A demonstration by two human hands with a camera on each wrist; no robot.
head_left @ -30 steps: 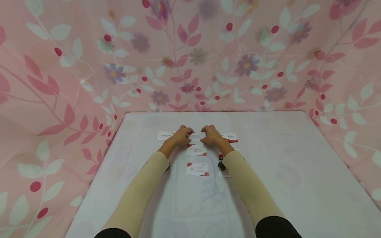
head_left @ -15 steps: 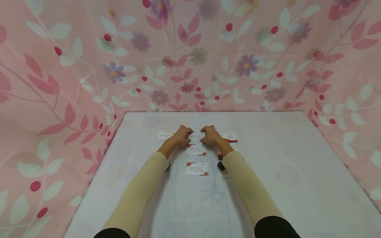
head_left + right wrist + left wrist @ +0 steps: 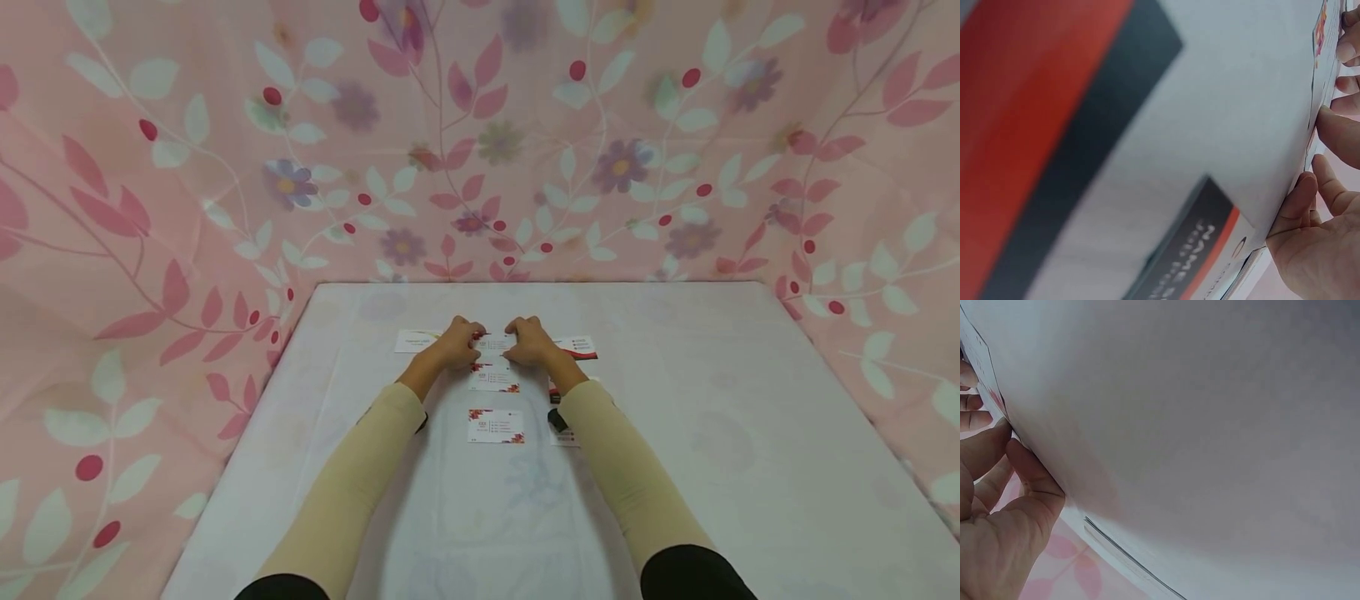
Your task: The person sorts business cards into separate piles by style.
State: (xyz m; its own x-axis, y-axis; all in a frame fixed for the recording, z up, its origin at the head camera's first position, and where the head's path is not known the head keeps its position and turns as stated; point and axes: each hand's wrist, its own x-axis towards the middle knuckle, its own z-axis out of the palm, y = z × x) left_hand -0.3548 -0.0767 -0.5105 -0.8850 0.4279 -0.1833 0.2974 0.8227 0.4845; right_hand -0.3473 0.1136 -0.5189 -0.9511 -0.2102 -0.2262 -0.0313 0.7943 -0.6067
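Note:
A white business card with red floral corners [image 3: 493, 343] lies flat at the far end of the middle column. My left hand [image 3: 455, 343] holds its left side, thumb at the near corner and index finger at the far corner. On the opposite side my right hand [image 3: 531, 343] holds the card the same way. In the left wrist view, the left thumb and fingers [image 3: 1016, 506] meet at the card's edge. The right fingers [image 3: 1300, 212] rest low at the surface in the right wrist view. Two matching floral cards, one nearer [image 3: 495, 378] and one nearest [image 3: 497, 426], lie below it.
Left of the hands lies a white card [image 3: 412, 341]. To the right are a red-and-black-edged card [image 3: 581, 346] and more cards, including one [image 3: 564, 438] partly covered by the right forearm. A white cloth covers the table [image 3: 697, 375]; floral pink fabric [image 3: 480, 150] stands behind.

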